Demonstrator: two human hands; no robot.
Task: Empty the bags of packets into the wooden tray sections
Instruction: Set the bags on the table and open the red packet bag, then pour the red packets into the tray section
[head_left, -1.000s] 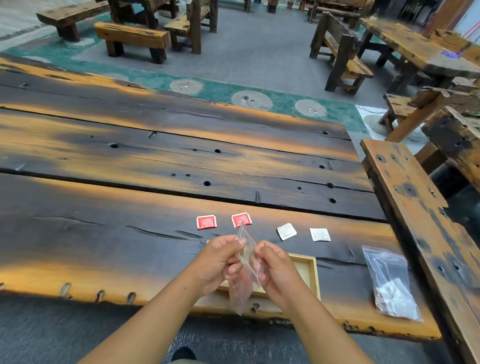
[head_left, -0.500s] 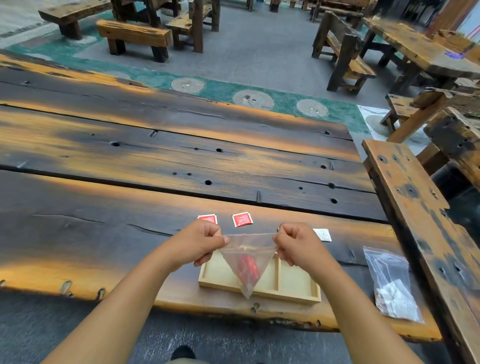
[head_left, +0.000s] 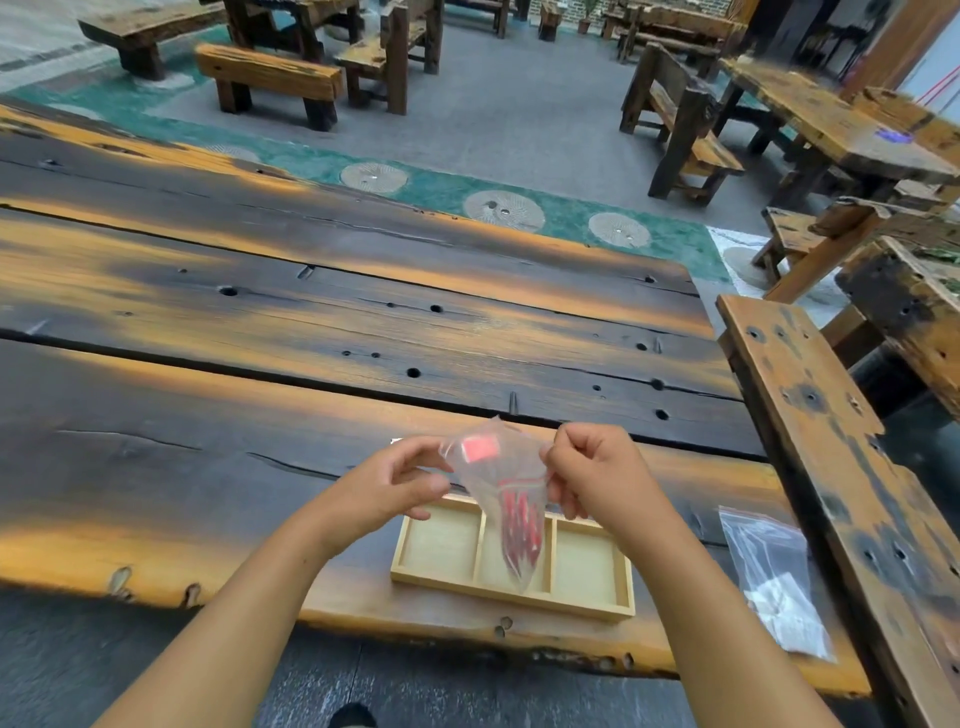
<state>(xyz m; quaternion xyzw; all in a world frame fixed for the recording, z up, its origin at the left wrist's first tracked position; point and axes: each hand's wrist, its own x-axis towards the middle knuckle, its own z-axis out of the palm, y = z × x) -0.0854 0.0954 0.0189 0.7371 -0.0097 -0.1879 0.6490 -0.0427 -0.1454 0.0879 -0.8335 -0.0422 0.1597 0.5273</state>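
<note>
I hold a clear plastic bag (head_left: 506, 488) with red packets inside above the wooden tray (head_left: 592, 608). My left hand (head_left: 395, 483) pinches the bag's left top corner and my right hand (head_left: 597, 473) pinches its right side. The bag hangs point down over the tray's middle section. The tray has three sections and lies near the table's front edge; no packets show in the visible parts of them. A second clear bag (head_left: 779, 582) with white packets lies flat on the table to the right of the tray. A red packet (head_left: 480, 449) shows through the bag's top.
The dark wooden table (head_left: 260, 364) stretches far to the left and back. A wooden bench (head_left: 831, 441) runs along the table's right side. More benches and tables stand on the grey floor behind.
My hands have drawn closer together and risen a little; the bag now hangs longer and narrower. The loose packets behind on the table are now mostly hidden by my hands and the bag.
</note>
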